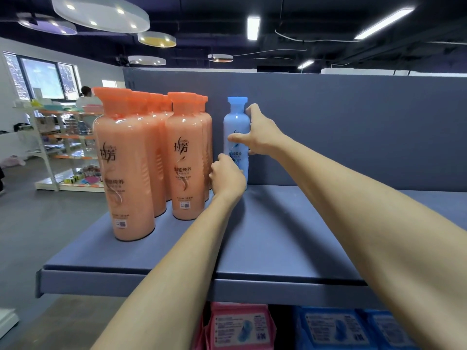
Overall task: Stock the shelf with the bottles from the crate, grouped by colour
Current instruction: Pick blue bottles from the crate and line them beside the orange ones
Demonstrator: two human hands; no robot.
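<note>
On the shelf: the blue shampoo bottle stands upright at the back of the shelf, just beside the orange shampoo bottles, close to the back wall.
Right hand: the right hand has its grip around the blue bottle's upper part, thumb in front, fingers behind.
Left hand: the left hand is low by the blue bottle's bottom part; I cannot tell if it pinches it or only touches it.
Doing it well: keep the blue bottle standing straight, leave a small gap from the orange ones, turn the label to the front, then let go softly.
Hard to see: the crate is out of view. The left fingertips are hidden. How many orange bottles stand behind is unclear.
Below: pink packets and blue packets are cut off.
</note>
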